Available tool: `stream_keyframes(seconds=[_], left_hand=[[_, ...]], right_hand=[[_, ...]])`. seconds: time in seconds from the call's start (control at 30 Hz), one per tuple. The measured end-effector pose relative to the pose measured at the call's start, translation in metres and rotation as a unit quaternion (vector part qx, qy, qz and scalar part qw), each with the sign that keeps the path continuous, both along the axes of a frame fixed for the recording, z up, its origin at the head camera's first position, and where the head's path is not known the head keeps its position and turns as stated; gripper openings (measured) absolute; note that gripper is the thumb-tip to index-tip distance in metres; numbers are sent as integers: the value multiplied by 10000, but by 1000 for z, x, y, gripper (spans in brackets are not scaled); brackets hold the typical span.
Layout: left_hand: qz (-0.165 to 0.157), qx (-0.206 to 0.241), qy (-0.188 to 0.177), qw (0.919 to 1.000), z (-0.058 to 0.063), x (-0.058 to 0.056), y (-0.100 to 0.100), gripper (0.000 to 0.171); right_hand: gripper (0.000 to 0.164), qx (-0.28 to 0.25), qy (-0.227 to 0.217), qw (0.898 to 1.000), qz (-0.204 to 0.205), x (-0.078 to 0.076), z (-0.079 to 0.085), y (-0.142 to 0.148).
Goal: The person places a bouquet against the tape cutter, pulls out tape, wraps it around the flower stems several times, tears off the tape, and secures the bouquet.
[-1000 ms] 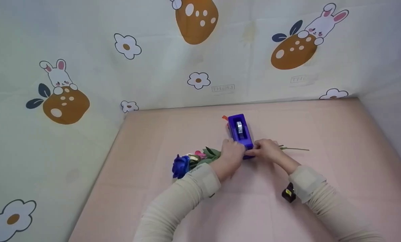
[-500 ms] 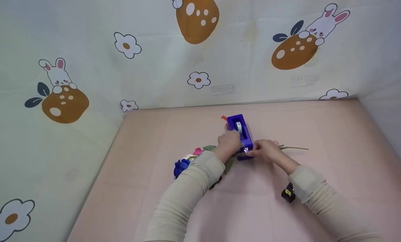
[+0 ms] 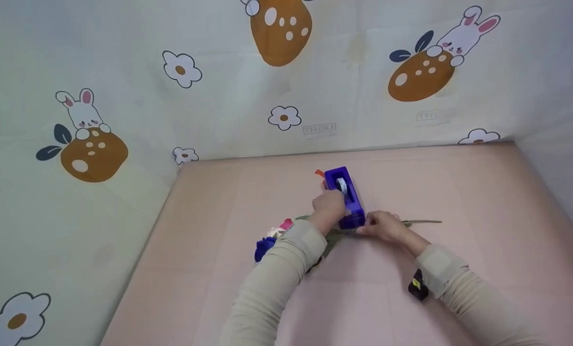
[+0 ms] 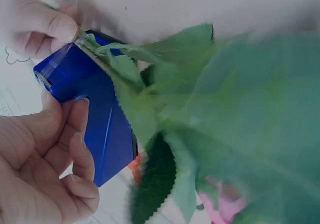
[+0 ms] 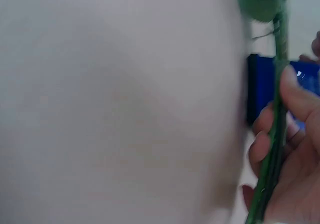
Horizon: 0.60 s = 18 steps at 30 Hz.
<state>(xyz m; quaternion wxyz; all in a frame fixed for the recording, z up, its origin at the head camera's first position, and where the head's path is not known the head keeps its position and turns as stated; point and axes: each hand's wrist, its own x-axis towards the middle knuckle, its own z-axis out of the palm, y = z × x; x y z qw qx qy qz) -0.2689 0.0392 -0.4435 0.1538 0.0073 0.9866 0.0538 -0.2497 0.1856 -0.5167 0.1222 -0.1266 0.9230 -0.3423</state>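
My right hand [image 3: 384, 226] pinches a bundle of green flower stems [image 5: 281, 83] between thumb and fingers, just before the front end of a blue tape dispenser [image 3: 355, 194]. The flower heads, among them a blue rose [image 3: 264, 248] and pink and white blooms, lie to the left, partly behind the left sleeve. My left hand [image 3: 329, 205] holds the dispenser at its left side, its fingers bent against the blue body in the left wrist view. Clear tape [image 4: 61, 61] stretches from the cutter to the stems by the right thumb. Broad leaves [image 4: 240, 114] cover much of that view.
A small black object with a yellow mark [image 3: 418, 287] lies beside the right sleeve. An orange-red strip [image 3: 319, 172] sticks out left of the dispenser. The pink tabletop [image 3: 209, 202] meets patterned cloth walls [image 3: 233, 110] at the back and sides.
My left hand has moved from the dispenser's front end to its left side. The right hand, still pinching the stems, has come slightly towards me, and the stems now lie before the dispenser.
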Motion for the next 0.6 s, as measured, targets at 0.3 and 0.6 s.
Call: stream_keyframes(seconds=[0.3,0.6], left_hand=[[-128,19,-201,9997,2,-1,5,43],[-32,476,-399,9981,7,0,0,45]], right_hand=[[28,-25,-10,10000,-4,0,-2,6],[29,-10,-117,9999,-1,-2,-1,5]])
